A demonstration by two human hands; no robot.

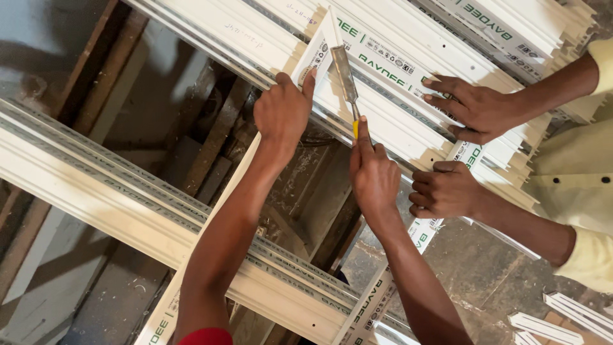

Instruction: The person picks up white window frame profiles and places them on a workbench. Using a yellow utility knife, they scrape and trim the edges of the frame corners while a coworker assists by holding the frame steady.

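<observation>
A white plastic window frame with a mitred corner [319, 48] lies across stacked white plastic profile lengths [408, 57], and everything here is placed by that corner. The left hand [283, 115] is closed over the frame's edge just below the corner, thumb pressed up against it. The right hand [373, 176] is wrapped round the yellow handle of a flat steel chisel [345, 80], forefinger stretched along it; the dull grey blade slants up to the corner's inner joint. To the right of the corner, a co-worker's upper hand [476, 108] rests flat with spread fingers on the ribbed profiles, and their lower hand [447, 190] grips the frame's right-hand bar. The profiles are smooth, glossy and stepped in section.
</observation>
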